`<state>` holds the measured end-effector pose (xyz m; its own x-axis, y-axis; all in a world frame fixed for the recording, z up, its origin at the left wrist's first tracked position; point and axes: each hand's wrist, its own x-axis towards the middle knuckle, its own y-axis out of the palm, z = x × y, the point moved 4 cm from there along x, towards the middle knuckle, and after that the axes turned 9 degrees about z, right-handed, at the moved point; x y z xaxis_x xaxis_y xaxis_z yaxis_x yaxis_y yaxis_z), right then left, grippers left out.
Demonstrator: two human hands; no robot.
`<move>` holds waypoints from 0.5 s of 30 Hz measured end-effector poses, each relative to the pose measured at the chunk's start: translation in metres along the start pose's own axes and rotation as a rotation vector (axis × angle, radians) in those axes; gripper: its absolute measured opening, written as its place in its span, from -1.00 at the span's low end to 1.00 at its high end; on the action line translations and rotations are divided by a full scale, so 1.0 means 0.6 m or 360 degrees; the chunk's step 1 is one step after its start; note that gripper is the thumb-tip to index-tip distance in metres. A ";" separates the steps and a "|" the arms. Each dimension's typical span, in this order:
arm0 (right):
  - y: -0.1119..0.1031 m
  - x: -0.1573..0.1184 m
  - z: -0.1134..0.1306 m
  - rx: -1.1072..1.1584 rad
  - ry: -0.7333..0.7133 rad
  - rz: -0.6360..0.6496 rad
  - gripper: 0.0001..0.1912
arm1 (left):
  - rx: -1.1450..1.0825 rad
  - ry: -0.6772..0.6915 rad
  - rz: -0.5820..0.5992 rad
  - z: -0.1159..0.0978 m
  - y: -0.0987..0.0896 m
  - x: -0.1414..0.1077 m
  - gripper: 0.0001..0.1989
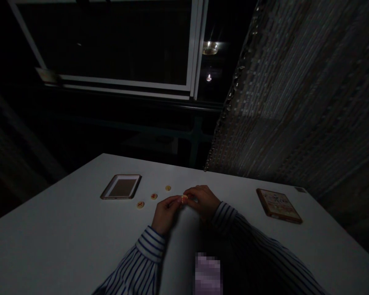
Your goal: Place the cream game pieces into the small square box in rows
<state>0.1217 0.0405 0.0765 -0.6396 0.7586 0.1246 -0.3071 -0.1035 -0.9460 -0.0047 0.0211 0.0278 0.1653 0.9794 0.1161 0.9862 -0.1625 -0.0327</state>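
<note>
Between the fingertips of both my hands is a small round cream Chinese chess piece (pixel 184 199) with red marking. My left hand (pixel 166 212) pinches it from the left side, and my right hand (pixel 203 200) grips it from the right. Just left of my hands, three similar discs lie apart on the white table: a left piece (pixel 140 204) with a red mark, a middle piece (pixel 154 196), also marked red, and a far piece (pixel 168 188) whose marking I cannot read.
An open shallow box (pixel 103 196) with a brown inside lies at the table's left. At the right is a brown box part (pixel 278 203) with a printed picture. The white table (pixel 70 246) ends before a dark window; a bead curtain (pixel 264 98) hangs behind its right side.
</note>
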 end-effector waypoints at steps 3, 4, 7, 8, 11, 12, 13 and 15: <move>-0.002 -0.012 -0.013 0.0080 0.0052 -0.0009 -0.75 | 0.0005 0.0003 0.0040 -0.004 0.017 -0.001 -0.71; -0.002 -0.015 -0.017 0.0108 0.0067 -0.0007 -0.75 | 0.0007 0.0005 0.0053 -0.005 0.022 -0.001 -0.71; -0.003 -0.024 -0.026 0.0172 0.0110 0.0003 -0.75 | 0.0012 0.0000 0.0080 -0.006 0.032 -0.001 -0.71; -0.003 -0.027 -0.029 0.0186 0.0126 0.0000 -0.74 | 0.0011 -0.0004 0.0088 -0.006 0.036 -0.001 -0.72; -0.006 -0.037 -0.035 0.0241 0.0146 -0.0024 -0.76 | -0.0023 0.0001 0.0114 -0.006 0.045 -0.002 -0.72; -0.007 -0.041 -0.036 0.0265 0.0138 -0.0033 -0.77 | -0.0046 0.0006 0.0125 -0.007 0.049 -0.002 -0.72; -0.008 -0.045 -0.038 0.0291 0.0131 -0.0042 -0.77 | -0.0068 0.0003 0.0134 -0.008 0.054 -0.001 -0.73; -0.012 -0.054 -0.040 0.0332 0.0127 -0.0055 -0.78 | -0.0096 -0.0038 0.0136 -0.009 0.062 -0.001 -0.72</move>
<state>0.1614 0.0324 0.0720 -0.5711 0.8115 0.1239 -0.4722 -0.2013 -0.8582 0.0320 0.0136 0.0316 0.2490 0.9642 0.0914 0.9677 -0.2516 0.0185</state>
